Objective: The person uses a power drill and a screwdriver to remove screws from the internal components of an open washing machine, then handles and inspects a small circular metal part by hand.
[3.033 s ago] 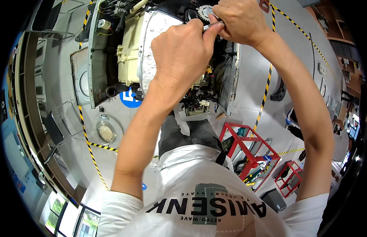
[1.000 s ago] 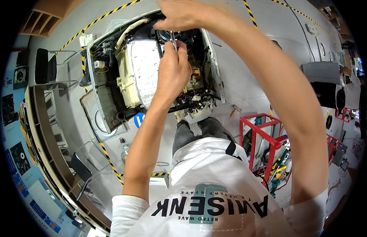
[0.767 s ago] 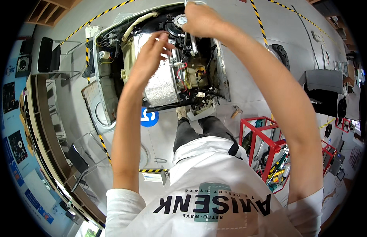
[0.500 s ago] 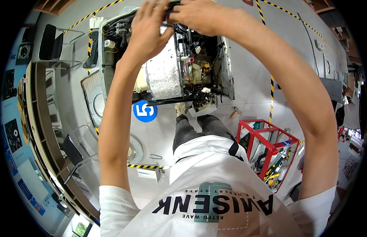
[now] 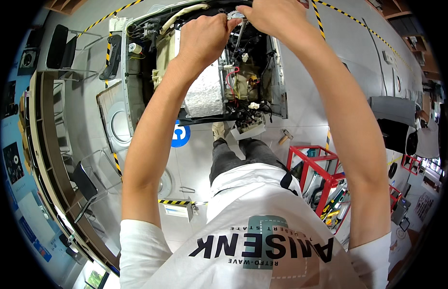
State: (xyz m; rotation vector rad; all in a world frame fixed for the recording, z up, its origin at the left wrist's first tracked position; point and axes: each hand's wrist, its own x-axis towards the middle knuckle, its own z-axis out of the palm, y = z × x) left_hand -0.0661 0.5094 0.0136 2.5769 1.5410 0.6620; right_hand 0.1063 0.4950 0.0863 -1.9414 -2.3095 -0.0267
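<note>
An opened appliance [image 5: 281, 85], likely a washing machine, holds a foil-covered panel [image 5: 202, 98], a cream plastic housing and red wires [image 5: 230, 77]. At its upper part, my left hand [image 5: 202, 36] is closed, thumb beside a toothed metal wheel [image 5: 235, 15]; what its fingers grip is hidden. Just to the right, my right hand [image 5: 277, 17] reaches over the wheel with bent fingers, partly cut off by the frame's top edge; what they hold cannot be made out. A silver rod-like tool [image 5: 240, 36] extends down from the wheel area between the hands.
A red frame [image 5: 313, 161] holding tools stands at lower right, near a hammer [image 5: 284, 136]. A detached round-holed panel [image 5: 115, 118] lies left of the appliance. Chairs [image 5: 60, 45] and shelving line the left. At far right, a person [image 5: 426, 135] is beside grey boxes.
My left hand has closed since half a second ago and moved right toward the wheel. My right hand has shifted right from over the appliance's top middle, uncovering the silver tool.
</note>
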